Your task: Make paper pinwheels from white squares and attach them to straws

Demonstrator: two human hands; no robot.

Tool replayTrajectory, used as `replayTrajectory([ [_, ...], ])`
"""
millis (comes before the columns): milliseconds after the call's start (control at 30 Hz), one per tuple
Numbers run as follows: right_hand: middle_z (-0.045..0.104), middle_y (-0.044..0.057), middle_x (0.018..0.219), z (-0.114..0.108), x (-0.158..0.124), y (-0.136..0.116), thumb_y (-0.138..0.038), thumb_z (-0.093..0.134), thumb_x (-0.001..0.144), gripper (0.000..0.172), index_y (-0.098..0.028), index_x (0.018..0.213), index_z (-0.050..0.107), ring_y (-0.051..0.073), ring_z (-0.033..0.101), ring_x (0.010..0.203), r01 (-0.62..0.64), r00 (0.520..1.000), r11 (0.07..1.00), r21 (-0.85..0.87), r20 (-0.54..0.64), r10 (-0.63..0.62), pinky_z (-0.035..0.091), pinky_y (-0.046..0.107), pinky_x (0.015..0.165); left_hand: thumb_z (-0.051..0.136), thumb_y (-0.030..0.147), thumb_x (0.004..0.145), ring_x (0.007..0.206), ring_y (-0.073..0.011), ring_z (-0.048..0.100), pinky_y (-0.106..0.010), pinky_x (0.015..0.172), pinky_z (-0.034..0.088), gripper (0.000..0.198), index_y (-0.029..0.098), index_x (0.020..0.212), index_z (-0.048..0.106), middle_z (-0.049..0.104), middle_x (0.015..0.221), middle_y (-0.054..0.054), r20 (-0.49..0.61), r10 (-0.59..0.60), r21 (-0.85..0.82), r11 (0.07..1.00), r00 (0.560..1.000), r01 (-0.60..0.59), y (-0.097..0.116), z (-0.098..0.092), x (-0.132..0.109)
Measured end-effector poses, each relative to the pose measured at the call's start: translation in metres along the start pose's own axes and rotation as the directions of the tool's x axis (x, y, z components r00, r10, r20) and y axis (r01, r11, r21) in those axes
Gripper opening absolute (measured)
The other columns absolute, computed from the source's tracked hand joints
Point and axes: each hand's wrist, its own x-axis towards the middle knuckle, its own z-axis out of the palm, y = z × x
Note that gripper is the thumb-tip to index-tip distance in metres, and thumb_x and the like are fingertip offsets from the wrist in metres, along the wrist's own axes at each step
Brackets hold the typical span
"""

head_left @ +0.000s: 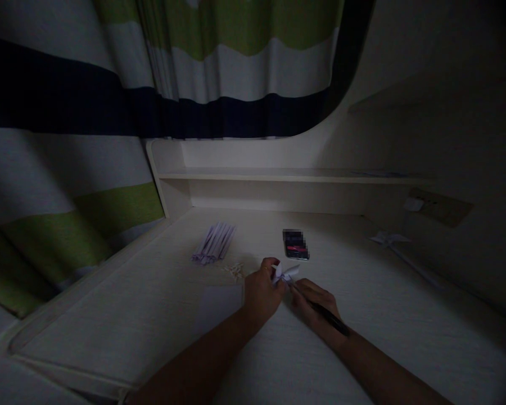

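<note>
My left hand is closed, pinching a small folded white paper pinwheel above the desk. A ring shows on one of its fingers. In my right hand is a slim black pen, its tip pointing at the middle of the pinwheel. Whether the tip touches the paper I cannot tell. White paper sheets lie flat beside my left forearm. Just beyond them is a small heap of short pale pieces.
A bundle of rolled paper sticks lies at the back left. A phone rests beyond my hands. To the right lies another paper pinwheel on a long stick. A shelf crosses the back, below a striped curtain.
</note>
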Motion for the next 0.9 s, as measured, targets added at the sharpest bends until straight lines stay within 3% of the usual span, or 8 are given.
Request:
replayTrajectory([
  [100, 0.054, 0.002, 0.062, 0.002, 0.005, -0.016, -0.025, 0.036, 0.085, 0.033, -0.020, 0.057, 0.052, 0.013, 0.055, 0.059, -0.188, 0.980, 0.982, 0.025, -0.055, 0.189, 0.047, 0.026, 0.060, 0.051, 0.018, 0.065, 0.070, -0.0141, 0.060, -0.024, 0.065, 0.043, 0.037, 0.023, 0.101, 0.047, 0.063, 0.078, 0.002, -0.024, -0.035, 0.001, 0.999, 0.999, 0.035, 0.002, -0.001, 0.000],
  [233, 0.055, 0.003, 0.059, 0.002, 0.010, -0.026, -0.029, 0.038, 0.084, 0.033, -0.021, 0.055, 0.052, 0.016, 0.056, 0.061, -0.149, 0.981, 0.989, -0.017, -0.124, 0.146, 0.048, 0.028, 0.061, 0.052, 0.021, 0.066, 0.072, -0.0145, 0.059, -0.025, 0.067, 0.043, 0.034, 0.022, 0.100, 0.048, 0.063, 0.078, 0.001, -0.049, -0.058, -0.023, 0.998, 0.997, 0.057, 0.003, 0.000, -0.001],
  [367, 0.054, 0.002, 0.059, 0.006, 0.006, -0.019, -0.023, 0.034, 0.086, 0.035, -0.020, 0.055, 0.051, 0.012, 0.056, 0.057, -0.160, 0.977, 0.987, -0.004, -0.140, 0.158, 0.048, 0.024, 0.057, 0.053, 0.020, 0.065, 0.073, -0.0143, 0.059, -0.024, 0.067, 0.043, 0.035, 0.021, 0.100, 0.048, 0.064, 0.079, 0.001, -0.064, -0.066, -0.059, 0.996, 0.996, 0.062, 0.002, 0.003, -0.001],
  [467, 0.058, 0.005, 0.071, 0.005, 0.002, -0.002, -0.018, 0.040, 0.084, 0.020, -0.017, 0.076, 0.058, 0.012, 0.058, 0.061, 0.057, 0.994, 0.995, -0.083, -0.085, -0.064, 0.049, 0.022, 0.054, 0.052, 0.019, 0.065, 0.074, -0.0140, 0.059, -0.024, 0.068, 0.043, 0.034, 0.021, 0.099, 0.048, 0.064, 0.080, 0.000, -0.087, -0.051, -0.084, 0.996, 0.995, 0.043, 0.000, 0.004, -0.002],
  [533, 0.061, 0.008, 0.082, -0.001, 0.000, 0.010, -0.015, 0.040, 0.083, 0.021, -0.016, 0.097, 0.056, 0.015, 0.060, 0.072, 0.313, 0.947, 0.924, -0.221, 0.001, -0.321, 0.051, 0.023, 0.059, 0.053, 0.018, 0.065, 0.073, -0.0140, 0.060, -0.024, 0.067, 0.043, 0.034, 0.020, 0.099, 0.047, 0.064, 0.080, 0.000, -0.089, -0.043, -0.081, 0.996, 0.995, 0.036, 0.000, 0.004, -0.002],
  [700, 0.064, 0.009, 0.090, -0.021, 0.001, 0.027, -0.018, 0.041, 0.084, 0.028, -0.019, 0.109, 0.052, 0.019, 0.060, 0.084, 0.460, 0.888, 0.823, -0.334, 0.176, -0.425, 0.052, 0.030, 0.072, 0.053, 0.017, 0.064, 0.066, -0.0138, 0.059, -0.023, 0.062, 0.042, 0.034, 0.020, 0.098, 0.048, 0.063, 0.074, 0.001, -0.038, -0.033, -0.023, 0.999, 0.999, 0.033, 0.000, 0.003, -0.002],
  [800, 0.063, 0.009, 0.090, -0.020, 0.000, 0.025, -0.017, 0.041, 0.083, 0.029, -0.018, 0.110, 0.051, 0.017, 0.061, 0.082, 0.418, 0.908, 0.865, -0.277, 0.147, -0.392, 0.052, 0.028, 0.068, 0.053, 0.017, 0.064, 0.068, -0.0136, 0.059, -0.023, 0.063, 0.042, 0.034, 0.021, 0.098, 0.047, 0.063, 0.075, 0.002, -0.034, -0.015, -0.034, 0.999, 0.999, 0.014, 0.000, 0.003, -0.001],
  [900, 0.061, 0.008, 0.085, -0.009, 0.000, 0.015, -0.016, 0.043, 0.082, 0.023, -0.017, 0.101, 0.055, 0.015, 0.060, 0.074, 0.246, 0.969, 0.962, -0.121, 0.021, -0.245, 0.051, 0.024, 0.061, 0.052, 0.019, 0.065, 0.070, -0.0138, 0.059, -0.024, 0.064, 0.042, 0.032, 0.021, 0.097, 0.048, 0.063, 0.076, 0.001, -0.067, -0.011, -0.045, 0.999, 0.998, 0.008, -0.002, 0.004, -0.001],
])
